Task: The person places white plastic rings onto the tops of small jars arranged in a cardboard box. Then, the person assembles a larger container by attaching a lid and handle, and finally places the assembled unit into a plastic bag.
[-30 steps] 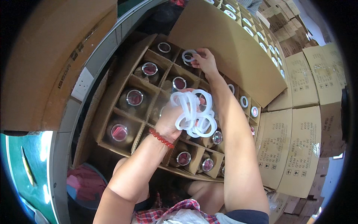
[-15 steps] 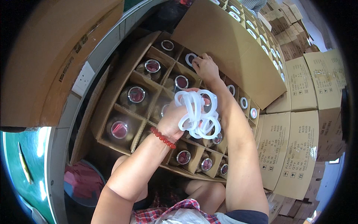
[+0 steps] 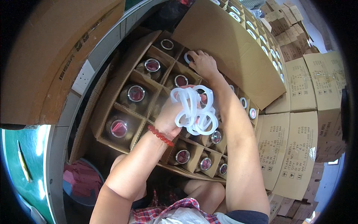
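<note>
Two hands over the divided carton (image 3: 106, 106), apart from each other. Left hand (image 3: 168, 114), centre of frame: holding a loose bunch of white rings (image 3: 192, 106); how my fingers thread through them is hidden. Right hand (image 3: 204, 64), upper centre: fingertips on a single ring (image 3: 185, 58) in a cell near the raised flap (image 3: 231, 48). Whether I'm pinching it or only pressing, I can't tell. Step in hand, as I judge it: seating that ring at a bottle mouth. Bare silvery rims show on bottles (image 3: 136, 93) left of centre; pale rings sit in cells right of centre. Next move, I'd say, calls for checking the ring lies level, then freeing one more from the bunch without spilling the others.
</note>
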{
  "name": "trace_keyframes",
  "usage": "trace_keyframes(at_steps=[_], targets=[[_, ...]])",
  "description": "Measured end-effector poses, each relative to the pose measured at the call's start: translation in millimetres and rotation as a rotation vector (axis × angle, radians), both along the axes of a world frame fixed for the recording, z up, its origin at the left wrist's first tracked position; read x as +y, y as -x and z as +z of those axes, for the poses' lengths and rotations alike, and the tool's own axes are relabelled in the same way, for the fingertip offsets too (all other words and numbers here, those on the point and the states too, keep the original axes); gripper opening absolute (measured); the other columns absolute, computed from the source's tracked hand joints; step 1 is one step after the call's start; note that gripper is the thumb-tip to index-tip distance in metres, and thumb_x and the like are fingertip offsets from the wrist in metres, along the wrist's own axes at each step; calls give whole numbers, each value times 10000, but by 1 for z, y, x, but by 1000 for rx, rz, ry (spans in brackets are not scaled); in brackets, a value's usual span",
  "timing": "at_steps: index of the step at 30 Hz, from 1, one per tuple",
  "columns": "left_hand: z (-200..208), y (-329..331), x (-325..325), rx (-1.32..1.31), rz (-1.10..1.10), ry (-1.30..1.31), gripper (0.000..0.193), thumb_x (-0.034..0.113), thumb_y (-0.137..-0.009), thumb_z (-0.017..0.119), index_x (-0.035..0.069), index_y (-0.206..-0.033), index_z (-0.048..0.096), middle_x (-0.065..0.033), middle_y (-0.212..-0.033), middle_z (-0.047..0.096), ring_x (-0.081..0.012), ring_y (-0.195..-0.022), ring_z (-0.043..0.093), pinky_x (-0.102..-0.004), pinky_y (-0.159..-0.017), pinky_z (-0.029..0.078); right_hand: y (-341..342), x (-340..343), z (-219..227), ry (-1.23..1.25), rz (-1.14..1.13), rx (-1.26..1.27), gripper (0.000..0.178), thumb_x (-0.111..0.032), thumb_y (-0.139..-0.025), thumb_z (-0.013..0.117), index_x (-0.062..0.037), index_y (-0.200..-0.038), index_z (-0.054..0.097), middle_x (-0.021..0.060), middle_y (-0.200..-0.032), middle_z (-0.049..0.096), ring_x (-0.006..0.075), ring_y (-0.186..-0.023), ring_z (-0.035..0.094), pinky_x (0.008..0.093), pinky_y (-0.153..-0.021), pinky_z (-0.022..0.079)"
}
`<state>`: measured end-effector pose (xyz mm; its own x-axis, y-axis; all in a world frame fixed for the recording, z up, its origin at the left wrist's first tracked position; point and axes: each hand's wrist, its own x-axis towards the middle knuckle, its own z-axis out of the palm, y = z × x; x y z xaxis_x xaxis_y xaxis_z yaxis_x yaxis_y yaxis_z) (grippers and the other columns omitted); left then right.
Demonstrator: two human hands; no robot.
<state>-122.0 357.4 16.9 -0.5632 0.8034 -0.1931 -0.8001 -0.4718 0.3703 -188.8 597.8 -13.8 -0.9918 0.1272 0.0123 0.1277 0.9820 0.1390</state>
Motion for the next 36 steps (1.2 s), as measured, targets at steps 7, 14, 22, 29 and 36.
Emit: trace_keyframes(at_steps=[7,14,22,29,36], targets=[[2,2,-2,-12,30,14,438,24,-762,657,15,-1178,520,-117,-997,653,-188,-842,664,-303,-688,580,1,4,4,-85,99,-10,415,-289,-823,580,-192,-1226,571,126,-1108,600,316,-1087,563,476,-887,463],[4,12,-14,-66,52,15,488,38,-670,720,51,-1130,557,-80,-1022,595,-212,-943,620,-340,-787,555,-9,27,-13,477,-21,162,377,-152,-841,549,-85,-1211,574,177,-1173,592,368,-1035,592,415,-915,463],[-2,20,-14,-87,126,22,287,37,-765,660,32,-1046,602,-90,-955,652,-190,-850,662,-311,-674,578,-17,5,6,759,-94,375,324,-168,-874,597,-26,-1165,600,127,-1055,643,244,-922,632,316,-786,496],[-10,33,-23,-85,131,59,228,71,-782,686,49,-1004,635,-74,-954,652,-201,-870,658,-332,-750,571,-51,-82,124,1320,-108,-276,200,-194,-890,626,-20,-976,675,15,-788,635,52,-641,541,197,-560,427],[-8,35,-18,-218,134,19,234,124,-855,656,97,-1066,557,-58,-1010,628,-174,-875,643,-326,-616,565,-16,-73,112,1530,-198,-119,158,-157,-897,610,-9,-946,636,38,-803,636,77,-650,573,208,-569,473]])
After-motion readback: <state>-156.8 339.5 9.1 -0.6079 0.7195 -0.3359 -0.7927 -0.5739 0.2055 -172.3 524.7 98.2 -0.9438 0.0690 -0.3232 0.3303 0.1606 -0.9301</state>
